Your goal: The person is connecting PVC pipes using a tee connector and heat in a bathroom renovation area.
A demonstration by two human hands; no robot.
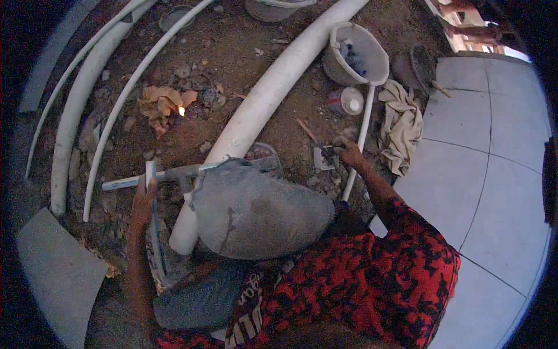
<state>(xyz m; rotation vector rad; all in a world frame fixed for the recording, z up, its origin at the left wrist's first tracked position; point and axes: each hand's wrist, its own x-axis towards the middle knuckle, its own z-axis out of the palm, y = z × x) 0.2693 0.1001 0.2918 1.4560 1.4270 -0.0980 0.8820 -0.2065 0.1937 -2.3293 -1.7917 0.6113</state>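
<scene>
On the left, my left hand point(143, 195) is wrapped round a thin white pipe point(151, 170) held upright, its top end showing above the fingers. Across from it, my right hand point(349, 152) is low over the dirt with its fingers drawn together. Whatever it grips is too dark and small to make out. Just beside its fingertips lies a small pale rectangular box point(324, 159), and a thin reddish-brown stick point(307, 130) slants close by. Beyond my left hand, a small flame point(181, 110) burns at the edge of crumpled brown paper point(158, 106).
A thick white pipe point(261, 113) runs diagonally across the soil, passing under my knee point(261, 212). Thinner pipes point(131, 96) curve along the left. A bucket point(356, 55), a small can point(351, 101) and a crumpled cloth point(401, 128) stand near the pale tiled floor point(465, 174).
</scene>
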